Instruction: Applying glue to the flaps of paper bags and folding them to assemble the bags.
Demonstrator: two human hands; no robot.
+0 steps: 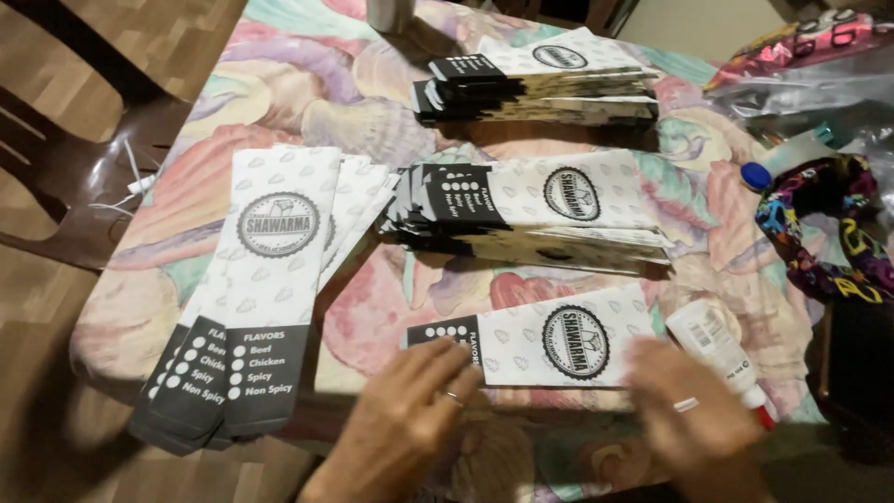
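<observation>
Shell-patterned tabletop [279, 84], crowded with paper. Near its front edge, 1 flat white-and-black paper sleeve [531, 343], pinned at its dark end by left hand [400, 424], fingers spread flat, holding nothing; right hand [694, 410] blurred at the other end, grip impossible to tell. Probably light, floppy, easily creased; best taken by an edge. Glue bottle [717, 349] just beside, 3 sleeve stacks [535, 210] behind and left.

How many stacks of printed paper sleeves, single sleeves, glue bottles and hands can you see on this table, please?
Stacks of paper sleeves: 3 (left fan, middle stack, far stack)
Single sleeve under the hands: 1
Glue bottle: 1
Hands: 2 (left hand, right hand)
Total: 7
</observation>
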